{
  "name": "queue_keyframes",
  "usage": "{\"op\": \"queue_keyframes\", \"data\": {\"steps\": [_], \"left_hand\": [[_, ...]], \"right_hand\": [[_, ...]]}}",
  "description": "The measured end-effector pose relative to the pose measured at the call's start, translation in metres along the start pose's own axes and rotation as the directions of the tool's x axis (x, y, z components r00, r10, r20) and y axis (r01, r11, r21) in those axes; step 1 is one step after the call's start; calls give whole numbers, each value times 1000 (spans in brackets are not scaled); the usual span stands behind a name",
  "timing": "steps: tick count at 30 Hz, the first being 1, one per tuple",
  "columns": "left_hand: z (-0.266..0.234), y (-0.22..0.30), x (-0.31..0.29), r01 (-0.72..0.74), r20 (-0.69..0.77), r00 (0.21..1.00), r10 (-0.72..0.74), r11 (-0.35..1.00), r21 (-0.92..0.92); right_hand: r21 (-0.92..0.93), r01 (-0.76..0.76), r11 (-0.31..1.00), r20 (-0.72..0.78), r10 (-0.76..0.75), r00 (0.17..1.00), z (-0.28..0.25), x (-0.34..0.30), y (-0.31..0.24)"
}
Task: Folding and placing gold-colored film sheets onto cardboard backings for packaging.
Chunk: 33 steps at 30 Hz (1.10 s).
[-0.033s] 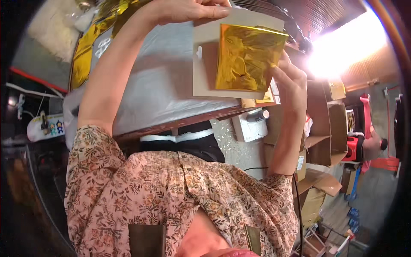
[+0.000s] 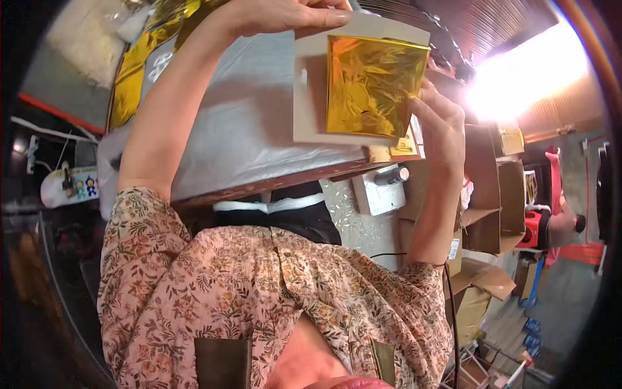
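Note:
My left hand (image 2: 291,16) reaches to the top of the view, its thumb pressed on the upper edge of a pale, flat card (image 2: 311,123) that has a small slot near its left side. A square of shiny, crinkled gold foil (image 2: 369,87) lies over the card's face, slightly tilted. My right hand (image 2: 440,117) is closed at the foil's right edge, thumb in front. The fingers behind are mostly hidden, so I cannot tell if they grip the card too. Both hands hold the pieces raised above the table.
A table (image 2: 227,142) under grey plastic sheeting lies beneath my arms. More gold foil (image 2: 133,78) is at the far left. On the right stand open cardboard boxes (image 2: 483,175), near a white box (image 2: 379,194) with a dark cylinder on it. A bright light glares at upper right.
The gold foil has shifted slightly left against the card, and its reflections differ. The card's lower edge has risen a little. Both hands keep their hold.

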State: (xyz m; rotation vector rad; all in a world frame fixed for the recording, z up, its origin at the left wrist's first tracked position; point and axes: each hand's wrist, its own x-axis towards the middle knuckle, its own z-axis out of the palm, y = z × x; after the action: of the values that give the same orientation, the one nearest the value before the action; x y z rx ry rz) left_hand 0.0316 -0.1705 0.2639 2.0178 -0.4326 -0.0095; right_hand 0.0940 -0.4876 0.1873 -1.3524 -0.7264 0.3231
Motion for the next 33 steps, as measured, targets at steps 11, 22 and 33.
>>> {"op": "queue_keyframes", "data": {"steps": [11, 22, 33], "left_hand": [[71, -91, -143, -81, -210, 961, -177, 549, -832], [131, -93, -176, -242, -468, 802, -372, 514, -823], [139, -94, -213, -187, -444, 748, -494, 485, -854]], "right_hand": [[34, -298, 954, -58, 299, 952, 66, 7, 26], [-253, -283, 925, 59, 306, 950, 135, 5, 33], [-302, -119, 946, 20, 131, 991, 157, 19, 63]]}}
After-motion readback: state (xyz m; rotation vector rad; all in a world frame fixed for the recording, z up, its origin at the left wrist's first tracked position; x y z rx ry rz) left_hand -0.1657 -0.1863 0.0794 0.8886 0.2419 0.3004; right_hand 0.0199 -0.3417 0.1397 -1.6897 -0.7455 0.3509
